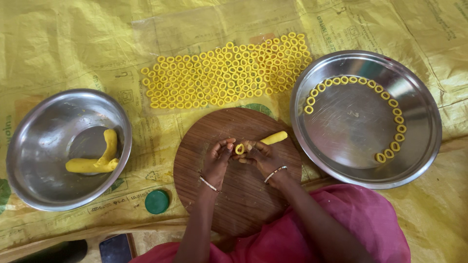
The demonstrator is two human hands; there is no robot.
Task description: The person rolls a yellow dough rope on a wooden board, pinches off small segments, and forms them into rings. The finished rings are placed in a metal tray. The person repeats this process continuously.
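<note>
The floor is covered by a yellow plastic sheet (58,44), wrinkled and printed in green. A clear plastic film (204,29) is spread over its upper part. At the bottom left edge, a strip of bare pale floor (146,238) is seen, where a dark flat object (116,248) is laid. The scene is lit softly and evenly.
</note>
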